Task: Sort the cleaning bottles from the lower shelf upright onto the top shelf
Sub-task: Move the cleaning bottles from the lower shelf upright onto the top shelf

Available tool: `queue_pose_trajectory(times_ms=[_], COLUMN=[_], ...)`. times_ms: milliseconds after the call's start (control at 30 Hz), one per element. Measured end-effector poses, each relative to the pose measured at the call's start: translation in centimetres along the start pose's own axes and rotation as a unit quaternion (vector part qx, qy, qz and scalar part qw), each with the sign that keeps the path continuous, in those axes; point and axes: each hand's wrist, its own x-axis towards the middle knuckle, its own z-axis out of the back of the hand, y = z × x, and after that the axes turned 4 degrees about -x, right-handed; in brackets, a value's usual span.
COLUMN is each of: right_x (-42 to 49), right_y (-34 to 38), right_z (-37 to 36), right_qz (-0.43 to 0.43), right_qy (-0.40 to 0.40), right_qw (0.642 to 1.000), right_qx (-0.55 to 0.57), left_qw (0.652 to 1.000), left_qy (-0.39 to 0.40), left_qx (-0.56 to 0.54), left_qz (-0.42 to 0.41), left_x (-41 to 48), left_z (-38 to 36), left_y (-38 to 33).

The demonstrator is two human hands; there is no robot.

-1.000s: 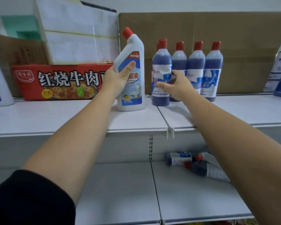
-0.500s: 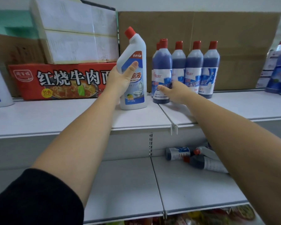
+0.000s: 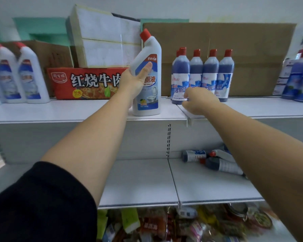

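Fingers of my left hand [image 3: 135,82] wrap the smooth white plastic bottle [image 3: 150,49], angled neck, red cap, label "厕液", upright on the top shelf [image 3: 59,110]; right of it, my right hand [image 3: 199,102] hangs loosely curled, empty, before glossy blue "洁厕灵" bottles [image 3: 196,67]; lower right of it, more bottles [image 3: 222,165] lie flat

Left hand [image 3: 133,82] grips a white bottle [image 3: 150,96] upright on the top shelf [image 3: 59,110]; right hand [image 3: 199,101] hovers near blue bottles [image 3: 210,67].

The red cardboard carton [image 3: 87,84] at nine o'clock reads "红烧牛", the next character cut off. The white angled-neck plastic bottle [image 3: 151,91] at twelve shows "厕液" and "cleaner". The dark-blue red-capped bottles [image 3: 180,74] at two o'clock read "洁厕灵".
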Motion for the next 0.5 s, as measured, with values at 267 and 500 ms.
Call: queue_pose_trajectory(times_ms=[267, 500], right_x=[-5.6, -8.7], right_y=[3.5, 9.6], right_z=[1.8, 2.1], right_qz=[0.07, 0.139], right_qy=[0.023, 0.018], right_qw=[0.997, 0.989], right_qx=[0.006, 0.038], left_qw=[0.998, 0.989], left_qy=[-0.066, -0.132], left_qx=[0.021, 0.057], left_qz=[-0.01, 0.022], left_x=[-7.8, -12.3], left_z=[4.4, 11.2], left_y=[-3.6, -4.9])
